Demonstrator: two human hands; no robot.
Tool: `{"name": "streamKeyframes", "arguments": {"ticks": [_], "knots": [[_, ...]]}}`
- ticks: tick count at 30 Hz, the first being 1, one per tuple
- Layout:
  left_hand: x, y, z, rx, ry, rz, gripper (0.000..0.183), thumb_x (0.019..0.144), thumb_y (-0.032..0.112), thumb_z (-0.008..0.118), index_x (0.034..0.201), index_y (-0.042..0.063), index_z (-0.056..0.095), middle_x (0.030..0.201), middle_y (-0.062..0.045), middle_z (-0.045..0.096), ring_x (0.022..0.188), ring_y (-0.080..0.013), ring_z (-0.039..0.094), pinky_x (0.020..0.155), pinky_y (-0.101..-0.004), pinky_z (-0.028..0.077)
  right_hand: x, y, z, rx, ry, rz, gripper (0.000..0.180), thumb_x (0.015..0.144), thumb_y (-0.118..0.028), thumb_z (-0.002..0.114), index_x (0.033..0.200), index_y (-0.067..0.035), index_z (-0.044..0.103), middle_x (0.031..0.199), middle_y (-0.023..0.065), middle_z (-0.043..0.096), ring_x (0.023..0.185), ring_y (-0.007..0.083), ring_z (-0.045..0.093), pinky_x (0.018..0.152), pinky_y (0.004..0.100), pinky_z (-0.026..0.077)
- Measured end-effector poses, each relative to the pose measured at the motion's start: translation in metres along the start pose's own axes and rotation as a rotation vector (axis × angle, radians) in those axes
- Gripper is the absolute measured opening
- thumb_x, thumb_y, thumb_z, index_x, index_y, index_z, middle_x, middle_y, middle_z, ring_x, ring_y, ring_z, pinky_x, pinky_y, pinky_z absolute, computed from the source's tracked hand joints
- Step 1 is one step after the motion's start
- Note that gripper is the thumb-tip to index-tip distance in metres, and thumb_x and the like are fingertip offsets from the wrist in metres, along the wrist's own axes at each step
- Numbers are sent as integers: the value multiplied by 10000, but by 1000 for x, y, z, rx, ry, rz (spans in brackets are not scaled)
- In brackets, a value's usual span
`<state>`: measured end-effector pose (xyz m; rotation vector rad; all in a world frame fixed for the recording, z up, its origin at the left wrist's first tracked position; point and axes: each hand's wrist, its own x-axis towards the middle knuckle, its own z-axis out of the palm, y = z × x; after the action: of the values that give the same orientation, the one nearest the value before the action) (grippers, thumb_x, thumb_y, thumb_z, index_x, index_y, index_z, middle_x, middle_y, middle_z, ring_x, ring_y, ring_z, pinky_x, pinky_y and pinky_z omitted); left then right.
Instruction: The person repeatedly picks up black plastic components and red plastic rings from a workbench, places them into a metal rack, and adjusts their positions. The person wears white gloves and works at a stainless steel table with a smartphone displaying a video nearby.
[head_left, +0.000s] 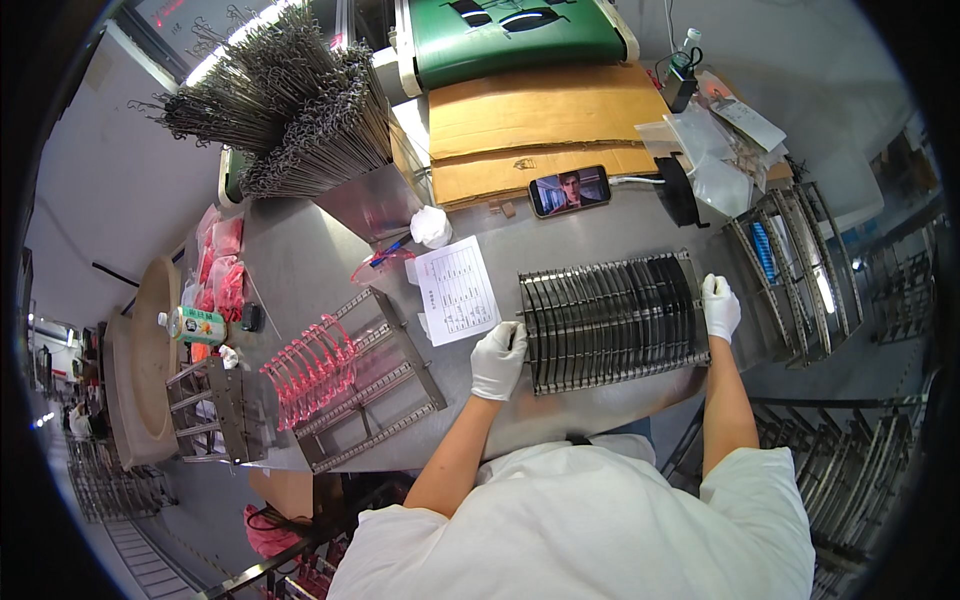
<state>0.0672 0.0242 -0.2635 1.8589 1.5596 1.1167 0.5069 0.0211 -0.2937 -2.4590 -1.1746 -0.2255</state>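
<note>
A slotted metal rack (615, 322) lies before me on the steel table, filled with a row of thin, dark curved plates (645, 311). My left hand (498, 361), in a white glove, has its fingers curled at the rack's left end. At the opposite end my gloved right hand (721, 308) is closed at a small projection; its fingertips partly hide the contact. To the left of my left hand stands a second metal rack (409, 349), with several pink plastic-wrapped pieces (319, 367) in its left part. A printed sheet (457, 291) with handwriting lies between the racks.
A metal bin (371, 202) of hooked wires (315, 127) stands back left. Cardboard (547, 112) and a lit phone (570, 191) lie behind the filled rack. Another rack (795, 270) stands at right. A bottle (196, 325) and pink bags (227, 277) are at left.
</note>
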Motion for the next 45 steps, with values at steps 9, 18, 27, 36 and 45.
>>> {"name": "streamKeyframes", "arguments": {"ticks": [9, 18, 27, 36, 45], "knots": [[0, 1, 0, -6, -7, -14, 89, 959, 130, 682, 942, 44, 697, 825, -177, 710, 744, -355, 708, 667, -399, 547, -1, -1, -1, 1, 10, 3, 375, 994, -469, 537, 875, -140, 672, 821, 194, 718, 784, 437, 684, 691, 571, 524], [0, 0, 0, 0, -6, -3, 86, 956, 128, 685, 936, 44, 695, 812, -179, 701, 733, -358, 701, 656, -400, 542, 0, 0, 1, 2, 6, 5, 382, 995, -474, 533, 877, -138, 671, 820, 202, 717, 785, 439, 685, 689, 577, 522], [0, -1, 1, 8, -3, 7, 89, 955, 128, 690, 939, 40, 693, 810, -178, 703, 724, -351, 703, 651, -396, 542, 0, -1, -1, -3, -5, 12, 381, 994, -476, 535, 882, -141, 675, 827, 206, 718, 791, 441, 686, 693, 572, 525], [0, 0, 0, -4, -3, 5, 90, 956, 129, 688, 944, 40, 697, 819, -176, 711, 731, -356, 704, 657, -392, 544, -1, 0, -1, 11, 7, 4, 382, 994, -475, 536, 877, -139, 676, 827, 198, 721, 786, 437, 687, 689, 572, 522], [1, 1, -1, 8, 0, 8, 89, 954, 131, 687, 939, 44, 694, 817, -179, 709, 737, -359, 705, 661, -400, 547, -1, -2, -2, 9, 1, 14, 390, 996, -475, 533, 865, -133, 667, 815, 200, 716, 770, 440, 682, 677, 577, 518]]}}
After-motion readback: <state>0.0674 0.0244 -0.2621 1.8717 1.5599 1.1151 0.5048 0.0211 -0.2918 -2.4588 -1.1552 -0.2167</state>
